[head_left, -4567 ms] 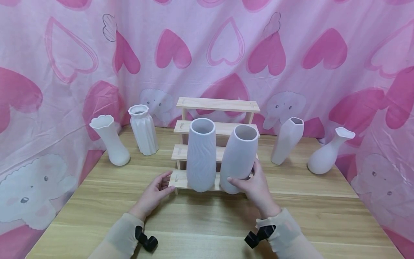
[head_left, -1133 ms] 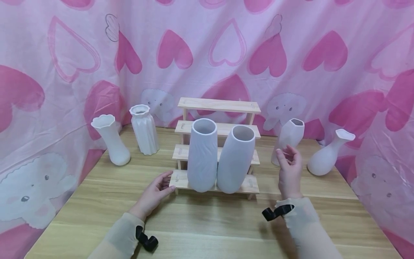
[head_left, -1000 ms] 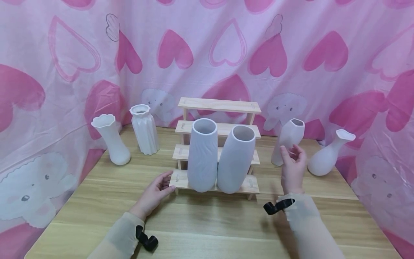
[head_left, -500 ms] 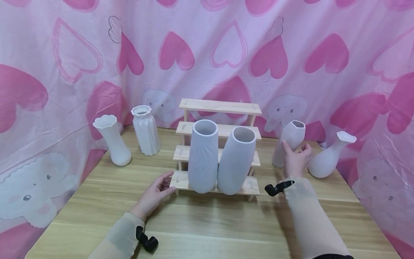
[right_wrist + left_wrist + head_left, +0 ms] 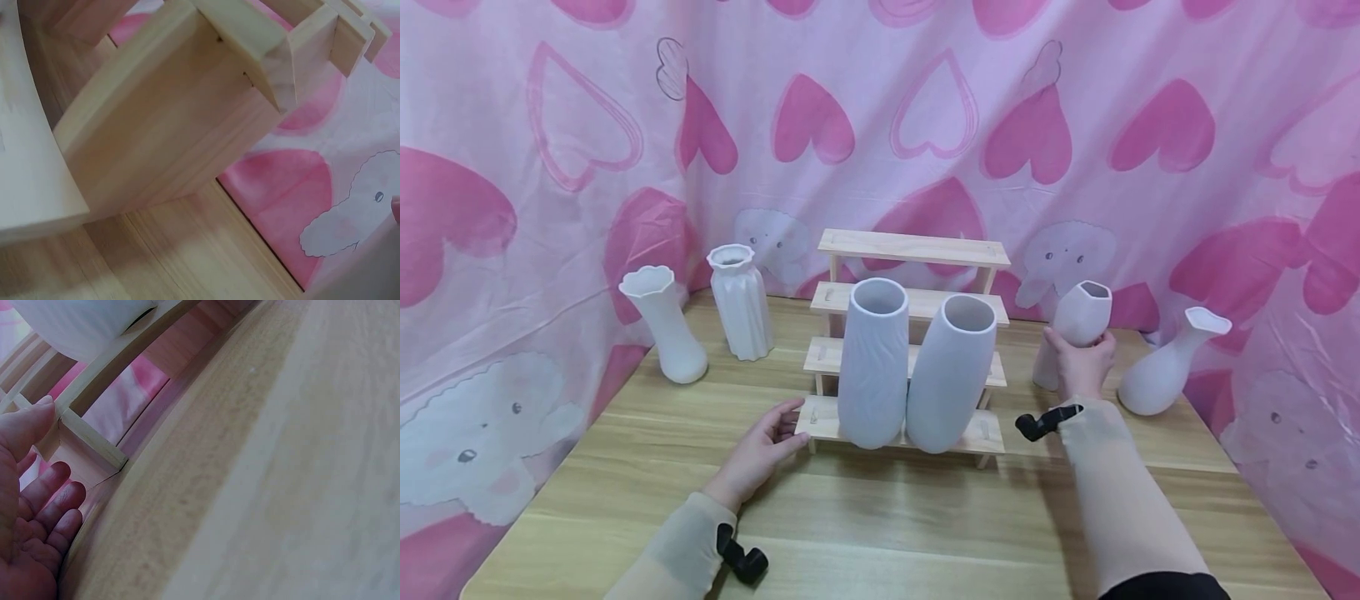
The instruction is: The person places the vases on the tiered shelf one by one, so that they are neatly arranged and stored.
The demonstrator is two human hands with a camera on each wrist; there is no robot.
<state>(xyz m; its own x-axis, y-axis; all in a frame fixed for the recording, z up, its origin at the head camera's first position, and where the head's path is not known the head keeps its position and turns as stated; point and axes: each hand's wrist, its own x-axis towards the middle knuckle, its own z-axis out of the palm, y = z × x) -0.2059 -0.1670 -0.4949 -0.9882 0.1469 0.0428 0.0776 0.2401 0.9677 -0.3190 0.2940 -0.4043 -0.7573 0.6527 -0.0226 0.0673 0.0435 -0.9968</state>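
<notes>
My right hand (image 5: 1084, 365) grips a white faceted vase (image 5: 1084, 312) at the right of the table, thumb on its left side and fingers on its right. The palm hides part of its lower body. My left hand (image 5: 758, 450) holds the left end of the lowest step of a wooden tiered stand (image 5: 913, 245), thumb at the front corner and index finger behind. In the left wrist view, the other fingers (image 5: 53, 487) curl loosely beside the stand's leg (image 5: 94, 440). On that lowest step are a white vase with wavy relief (image 5: 874, 375) and a smooth white vase (image 5: 951, 379), side by side.
A white scalloped-rim vase (image 5: 664, 325) and a white pleated vase (image 5: 742, 304) stand on the table (image 5: 880, 525) at left. A white narrow-necked vase (image 5: 1165, 367) stands at far right. A pink heart-patterned curtain (image 5: 865, 108) surrounds the table's back and sides.
My right hand has let go of the smooth vase, moved right and closed around the faceted vase. The smooth vase has shifted slightly left, beside the wavy-relief vase. The left hand keeps its place.
</notes>
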